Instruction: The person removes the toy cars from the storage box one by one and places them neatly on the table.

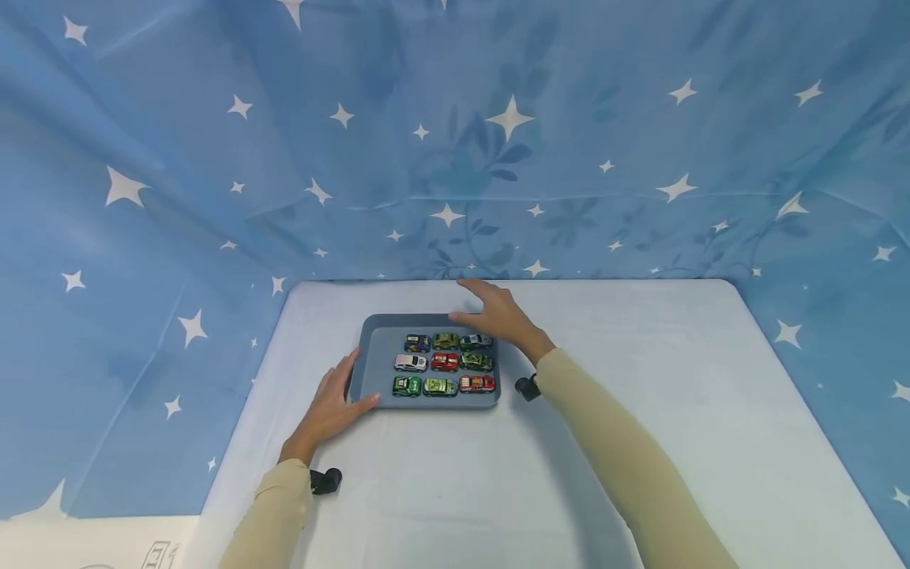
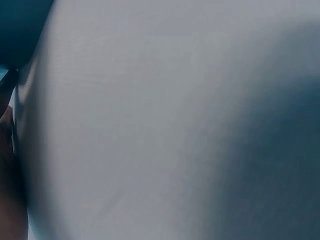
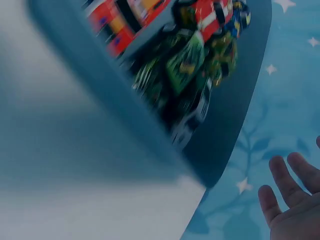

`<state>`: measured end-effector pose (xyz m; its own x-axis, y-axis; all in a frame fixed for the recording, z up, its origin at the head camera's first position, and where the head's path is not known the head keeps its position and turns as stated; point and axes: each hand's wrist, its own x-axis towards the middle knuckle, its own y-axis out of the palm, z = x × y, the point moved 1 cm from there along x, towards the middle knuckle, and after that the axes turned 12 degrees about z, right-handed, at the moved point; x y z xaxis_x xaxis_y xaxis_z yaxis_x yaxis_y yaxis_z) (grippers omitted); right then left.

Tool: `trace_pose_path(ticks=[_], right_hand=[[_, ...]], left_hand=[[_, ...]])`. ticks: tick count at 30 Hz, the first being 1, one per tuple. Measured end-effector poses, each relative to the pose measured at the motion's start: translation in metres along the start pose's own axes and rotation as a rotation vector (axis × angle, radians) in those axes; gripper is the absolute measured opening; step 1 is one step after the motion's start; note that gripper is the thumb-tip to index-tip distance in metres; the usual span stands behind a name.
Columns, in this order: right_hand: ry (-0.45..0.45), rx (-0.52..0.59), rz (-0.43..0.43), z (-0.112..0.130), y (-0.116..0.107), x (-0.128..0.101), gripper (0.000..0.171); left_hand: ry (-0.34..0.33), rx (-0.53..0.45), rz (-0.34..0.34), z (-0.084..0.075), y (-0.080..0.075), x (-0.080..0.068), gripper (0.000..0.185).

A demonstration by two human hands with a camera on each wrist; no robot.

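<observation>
Hands at the edges of a tray of toy cars

Nine small toy cars (image 1: pixel 444 363) stand in three neat rows of three inside a shallow grey-blue plastic tray with rounded corners (image 1: pixel 375 352). They are painted green, red, white, olive and dark blue, all lined up the same way and crowded toward the tray's right side. The left hand (image 1: pixel 331 407) rests at the tray's near left corner, fingers straight along its left rim and thumb lying against the near rim. The right hand (image 1: pixel 495 314) lies over the far right corner, fingers loosely spread and extended; the right wrist view shows those fingertips (image 3: pixel 282 185) uncurled and apart, with the tray's corner just beside them. Both arms wear pale beige sleeves (image 1: pixel 618 450). Under the palms lies a pale white-blue cloth-covered table (image 1: pixel 640 379). Beyond the fingertips hangs a blue curtain printed with white stars and leafy patterns (image 1: pixel 455 134).
</observation>
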<state>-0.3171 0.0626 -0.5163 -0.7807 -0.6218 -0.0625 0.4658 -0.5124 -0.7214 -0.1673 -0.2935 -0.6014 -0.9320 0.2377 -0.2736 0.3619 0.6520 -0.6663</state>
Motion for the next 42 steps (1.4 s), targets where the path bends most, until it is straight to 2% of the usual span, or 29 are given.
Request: trace_pose_path(ticks=[7, 11, 18, 30, 42], right_hand=[[-0.093, -0.012, 0.072, 0.021, 0.018, 0.023, 0.069], [-0.109, -0.014, 0.143, 0.034, 0.026, 0.035, 0.064], [-0.153, -0.024, 0.215, 0.046, 0.043, 0.048, 0.057], [-0.069, -0.02, 0.304, 0.043, 0.072, 0.057, 0.046], [-0.1, -0.13, 0.306, 0.042, 0.083, 0.064, 0.035]], left_hand=[[0.006, -0.006, -0.004, -0.004, 0.0, 0.004, 0.107], [0.005, -0.005, -0.009, -0.006, 0.0, 0.006, 0.107], [-0.008, -0.009, -0.009, -0.003, 0.001, 0.005, 0.106], [-0.01, -0.024, -0.018, 0.001, 0.002, 0.0, 0.105], [-0.021, -0.042, -0.023, -0.001, -0.001, -0.002, 0.105]])
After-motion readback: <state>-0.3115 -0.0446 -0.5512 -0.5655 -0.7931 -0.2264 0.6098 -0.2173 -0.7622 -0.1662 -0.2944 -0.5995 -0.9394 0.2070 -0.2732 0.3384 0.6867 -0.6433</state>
